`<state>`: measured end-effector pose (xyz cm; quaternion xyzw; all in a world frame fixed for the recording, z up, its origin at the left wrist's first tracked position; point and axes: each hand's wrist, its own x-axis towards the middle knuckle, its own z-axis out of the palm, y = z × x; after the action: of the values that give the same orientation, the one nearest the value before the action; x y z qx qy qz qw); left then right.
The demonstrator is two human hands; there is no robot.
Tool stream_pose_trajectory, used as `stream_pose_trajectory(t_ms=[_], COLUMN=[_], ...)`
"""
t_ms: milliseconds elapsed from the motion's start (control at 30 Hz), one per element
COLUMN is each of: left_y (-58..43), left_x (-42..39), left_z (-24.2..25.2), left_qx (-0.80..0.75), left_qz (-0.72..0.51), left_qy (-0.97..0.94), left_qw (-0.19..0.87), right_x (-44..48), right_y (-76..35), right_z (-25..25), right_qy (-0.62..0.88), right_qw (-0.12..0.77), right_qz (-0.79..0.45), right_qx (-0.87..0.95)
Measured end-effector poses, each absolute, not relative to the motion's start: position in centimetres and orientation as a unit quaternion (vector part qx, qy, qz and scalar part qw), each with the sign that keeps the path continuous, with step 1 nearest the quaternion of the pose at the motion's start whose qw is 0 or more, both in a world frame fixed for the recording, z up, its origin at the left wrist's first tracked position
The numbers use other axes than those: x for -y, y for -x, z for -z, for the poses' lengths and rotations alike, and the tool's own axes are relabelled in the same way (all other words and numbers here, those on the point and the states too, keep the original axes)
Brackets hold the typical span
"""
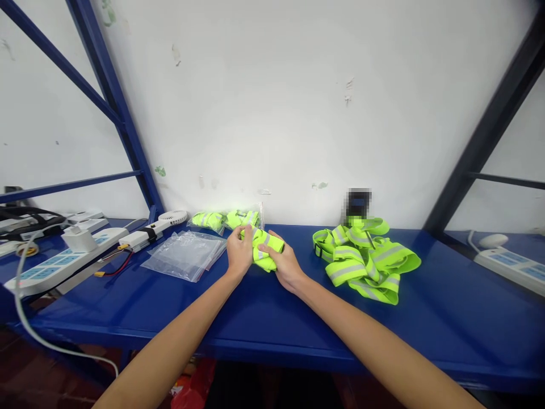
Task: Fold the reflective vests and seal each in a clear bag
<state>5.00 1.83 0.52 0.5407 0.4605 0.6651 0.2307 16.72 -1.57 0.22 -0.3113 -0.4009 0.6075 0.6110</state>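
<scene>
Both my hands grip one folded neon-yellow reflective strap just above the blue shelf. My left hand pinches its left end with fingers curled. My right hand wraps around its right side from below. A loose pile of the same yellow straps with grey reflective bands lies to the right of my hands. Two packed straps in clear bags lie behind my hands against the wall. A stack of flat clear zip bags lies to the left.
White power strips with cables and a small white fan sit on the left part of the shelf. Another power strip and a white mouse-like object are at the right. Blue shelf posts rise on both sides.
</scene>
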Motion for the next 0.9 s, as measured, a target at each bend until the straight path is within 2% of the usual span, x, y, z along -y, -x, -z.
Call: stream_pose_trajectory(t_ms=[233, 367, 567, 767, 900], left_y=[-5.3, -4.9, -4.5, -3.9, -4.2], left_x=[-1.8, -0.9, -0.1, -0.7, -0.7], left_z=[-0.7, -0.8, -0.9, -0.2, 0.4], left_qx=[-0.413, -0.393, -0.36, -0.338, -0.369], left_qz=[-0.71, -0.665, -0.605, -0.549, -0.534], left_qy=[-0.503, -0.569, -0.661, -0.699, -0.715], left_qw=[0.268, 0.283, 0.261, 0.31, 0.26], right_x=[3.0, 2.4, 1.5, 1.3, 1.1], right_y=[-16.1, -16.8, -19.4, -20.8, -20.8], right_z=[-0.6, -0.3, -0.9, -1.1, -1.0], right_qy=[0.321, 0.307, 0.321, 0.283, 0.299], right_qw=[0.594, 0.607, 0.54, 0.489, 0.473], right_qz=[-0.636, -0.573, -0.453, -0.357, -0.326], right_qx=[0.375, 0.458, 0.632, 0.744, 0.762])
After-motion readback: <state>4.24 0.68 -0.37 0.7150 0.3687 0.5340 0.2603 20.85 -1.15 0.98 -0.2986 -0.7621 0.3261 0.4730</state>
